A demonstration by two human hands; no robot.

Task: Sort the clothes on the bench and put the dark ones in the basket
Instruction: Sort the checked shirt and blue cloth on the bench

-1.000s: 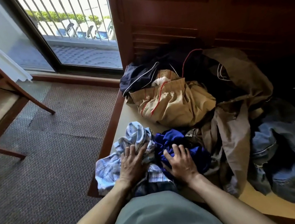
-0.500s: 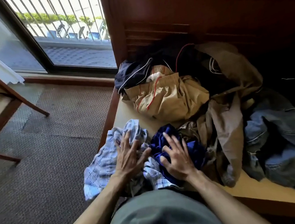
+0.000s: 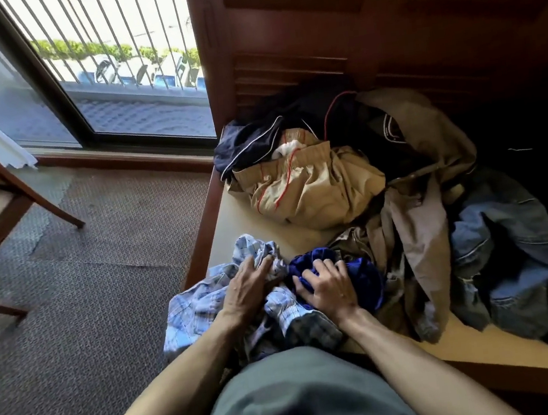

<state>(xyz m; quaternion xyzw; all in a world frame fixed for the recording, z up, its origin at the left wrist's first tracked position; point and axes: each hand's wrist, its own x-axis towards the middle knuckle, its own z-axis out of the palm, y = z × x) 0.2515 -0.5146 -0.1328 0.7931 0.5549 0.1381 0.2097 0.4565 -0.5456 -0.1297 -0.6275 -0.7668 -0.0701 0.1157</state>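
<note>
The sorting looks barely begun: at the counter's [image 3: 226,227] near left corner the left hand [image 3: 246,291] lies open-fingered on the light plaid shirt [image 3: 191,307], the right hand [image 3: 331,288] clutches the dark blue garment [image 3: 360,272], and no basket shows.

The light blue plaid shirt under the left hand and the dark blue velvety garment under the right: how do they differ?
The light blue plaid shirt is pale and checked; the dark blue velvety garment is deep, plain blue with a sheen. The shirt spreads out over the bench edge; the dark garment is bunched in a small heap. The left hand rests on the shirt; the right hand grips the dark garment. Both are crumpled.
</note>
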